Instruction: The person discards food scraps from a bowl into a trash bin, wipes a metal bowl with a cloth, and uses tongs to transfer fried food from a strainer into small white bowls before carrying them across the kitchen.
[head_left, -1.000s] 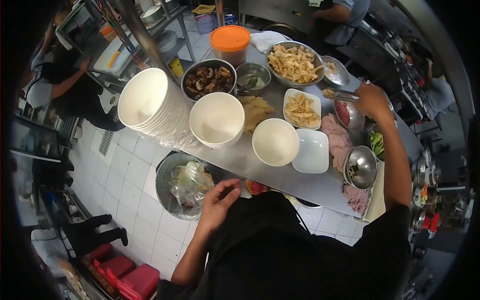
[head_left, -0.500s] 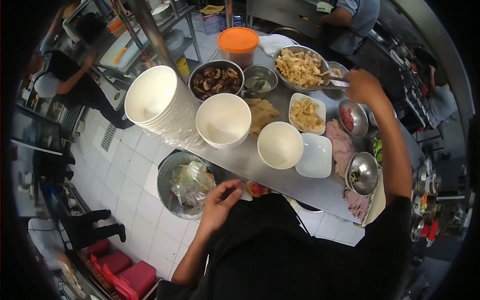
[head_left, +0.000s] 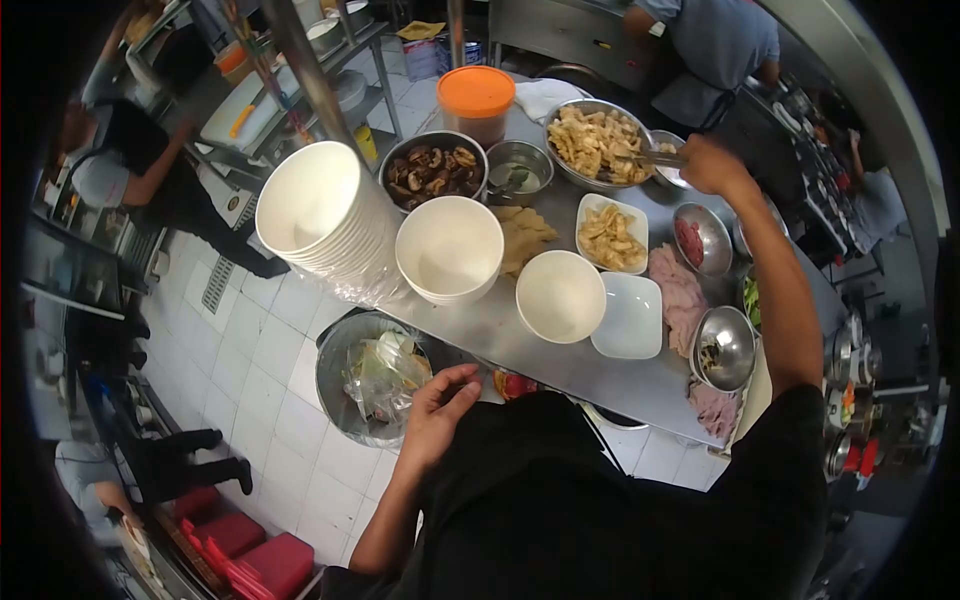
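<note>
My right hand [head_left: 712, 166] is closed round metal tongs [head_left: 655, 157], whose tips are in the pale yellow pieces in a steel bowl [head_left: 597, 142]. In front of that bowl, a square white dish [head_left: 612, 234] holds similar pieces, beside a bare square white dish [head_left: 627, 316]. A single white paper bowl [head_left: 561, 297] stands to its left, then more white paper bowls [head_left: 449, 249] and a tall stack [head_left: 312, 205] in plastic. My left hand [head_left: 440, 412] hangs at the table's front edge, fingers loosely curled and apart, with nothing in it.
Dark mushrooms fill a steel pot [head_left: 433, 170] beside an orange-lidded tub [head_left: 476, 104]. Pink meat slices [head_left: 680, 298] and small steel bowls [head_left: 725, 349] line the right side. A lined bin [head_left: 372, 376] stands below the table. Co-workers stand at the left and back [head_left: 715, 50].
My right hand and the tongs have shifted slightly left over the steel bowl, with the tips deeper among the pieces. The co-worker at the back has turned and moved right.
</note>
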